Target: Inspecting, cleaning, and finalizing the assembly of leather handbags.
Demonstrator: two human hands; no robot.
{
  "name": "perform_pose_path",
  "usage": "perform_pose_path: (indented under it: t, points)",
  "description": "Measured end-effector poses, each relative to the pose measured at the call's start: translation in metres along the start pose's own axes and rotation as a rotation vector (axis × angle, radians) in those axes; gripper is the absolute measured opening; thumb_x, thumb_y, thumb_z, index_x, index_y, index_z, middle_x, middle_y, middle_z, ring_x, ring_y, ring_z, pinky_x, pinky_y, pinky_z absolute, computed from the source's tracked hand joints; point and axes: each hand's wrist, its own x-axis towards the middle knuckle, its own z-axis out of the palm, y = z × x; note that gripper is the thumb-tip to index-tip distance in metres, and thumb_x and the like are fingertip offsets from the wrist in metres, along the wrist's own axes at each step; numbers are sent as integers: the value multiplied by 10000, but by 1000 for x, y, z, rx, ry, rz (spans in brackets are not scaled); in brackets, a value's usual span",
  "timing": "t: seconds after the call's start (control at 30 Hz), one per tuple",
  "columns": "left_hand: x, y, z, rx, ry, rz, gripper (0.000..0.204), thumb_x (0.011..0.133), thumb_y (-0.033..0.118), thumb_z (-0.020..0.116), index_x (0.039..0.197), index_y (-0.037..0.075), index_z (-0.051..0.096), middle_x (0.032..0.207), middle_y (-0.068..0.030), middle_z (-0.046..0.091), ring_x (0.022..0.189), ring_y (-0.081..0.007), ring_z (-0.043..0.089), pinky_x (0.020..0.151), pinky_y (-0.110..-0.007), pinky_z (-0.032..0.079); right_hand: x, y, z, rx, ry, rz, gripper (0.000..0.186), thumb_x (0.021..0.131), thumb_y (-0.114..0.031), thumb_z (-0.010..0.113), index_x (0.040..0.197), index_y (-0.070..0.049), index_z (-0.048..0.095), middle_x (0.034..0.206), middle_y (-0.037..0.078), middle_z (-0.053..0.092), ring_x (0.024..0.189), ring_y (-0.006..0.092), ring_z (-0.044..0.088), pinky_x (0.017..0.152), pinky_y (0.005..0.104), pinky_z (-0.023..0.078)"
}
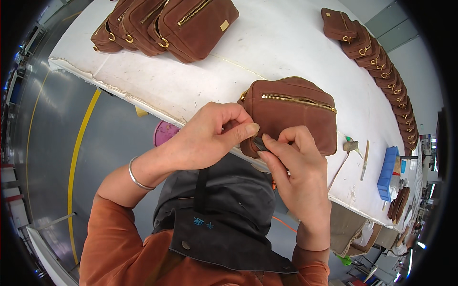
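A brown leather bag (296, 119) with a brass zipper across its face rests at the table's front edge, before me. My left hand (214, 136) is closed at the bag's left side, thumb and forefinger pinched together against the leather. Whatever lies between those fingertips is too small to make out. Between the thumb and fingers of my right hand (298, 164) is a small dark tool (259, 143), held at the bag's lower left corner. Its kind is mostly hidden by the fingers.
Several similar brown bags (191, 33) lean together at the far left of the white table (191, 86). A long row of them (386, 76) lines the right side. Near the right edge are a green-tipped tool (350, 144), a thin stick (365, 160) and a blue bin (388, 174).
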Motion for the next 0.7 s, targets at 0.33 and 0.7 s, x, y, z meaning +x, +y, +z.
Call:
perform_pose_path:
  t: [0.33, 0.7]
  points:
    - [-2, -2, 1, -9, 7, -4, 169, 978, 140, 587, 927, -18, 625, 816, 26, 609, 756, -27, 503, 667, -199, 438, -1, -2, 9, -72, 55, -59, 216, 802, -49, 717, 999, 20, 664, 890, 73, 494, 595, 218, 577, 516, 353, 467]
    - [-7, 13, 1, 45, 90, -103, 184, 957, 159, 606, 860, 5, 629, 685, 58, 524, 639, -19, 423, 547, -215, 361, -5, 1, 3, 0, 100, -83, 184, 808, -53, 702, 981, -8, 660, 894, 75, 522, 631, 242, 595, 534, 358, 475]
